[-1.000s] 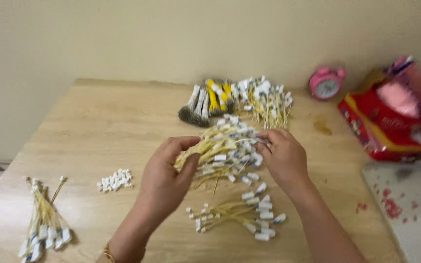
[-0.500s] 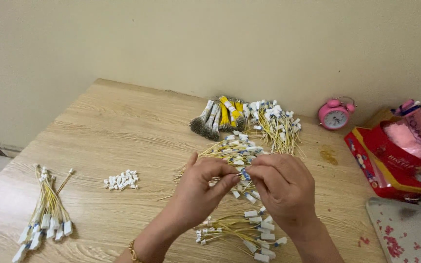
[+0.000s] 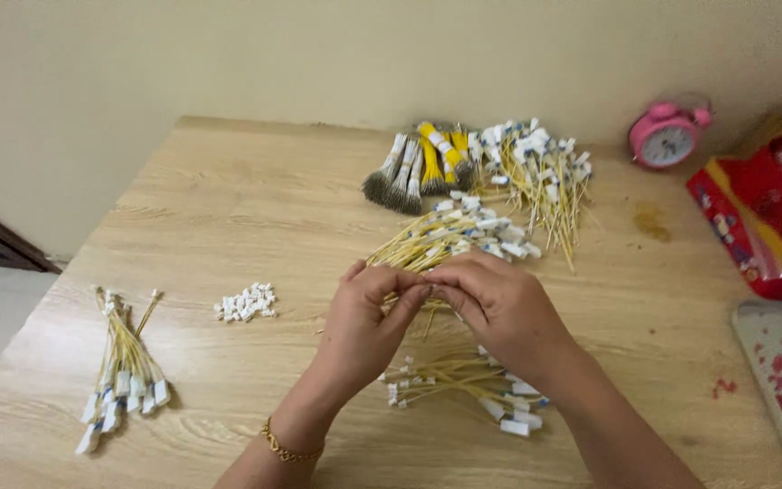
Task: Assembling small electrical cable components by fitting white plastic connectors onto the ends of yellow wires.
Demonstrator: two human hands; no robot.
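Pinching together at the middle of the wooden table (image 3: 228,208), the left hand (image 3: 368,317) and right hand (image 3: 500,312) meet fingertip to fingertip, both closed on something small at the near end of a bundle of thin yellow wires (image 3: 436,243) with white end pieces; what exactly sits between the fingers is hidden. It looks like a fitting step, and any further work would call for fine, steady fingertip control. Just below the hands lies a smaller bunch of yellow wires (image 3: 459,380). To the left are a little pile of white connectors (image 3: 246,302) and, further out, a tied wire bundle (image 3: 124,371). Behind sit more wire bundles (image 3: 536,172), grey and yellow bundles (image 3: 418,167), a pink alarm clock (image 3: 667,136) and a red bag (image 3: 762,226).
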